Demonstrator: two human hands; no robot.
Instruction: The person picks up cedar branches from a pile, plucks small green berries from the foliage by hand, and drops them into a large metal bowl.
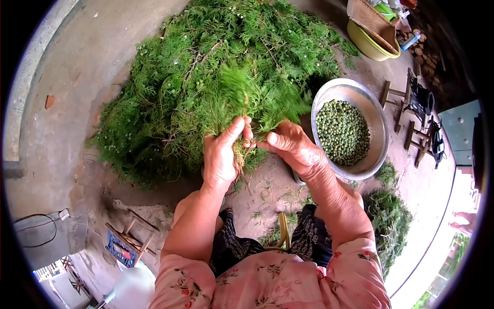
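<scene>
My left hand (220, 157) is closed around the stems of a feathery evergreen sprig (237, 90), whose tip is blurred by motion. Close beside it, my right hand (296, 147) has thumb and fingers pinched together at the stems, with blurred green foliage (283, 109) above its fingers. The fingertips of both hands nearly meet. Under and beyond them spreads a large pile of cut evergreen branches (170, 87), some bearing small pale cones. A metal basin (380, 116) to the right of my right hand holds many small green cones (342, 131).
More greenery (386, 221) lies on the floor at right. A yellow tub (365, 44) with a woven basket (373, 20) stands at the upper right. Small folding stools (411, 103) are at far right, another stool (123, 247) at lower left. A wall edge runs along the left.
</scene>
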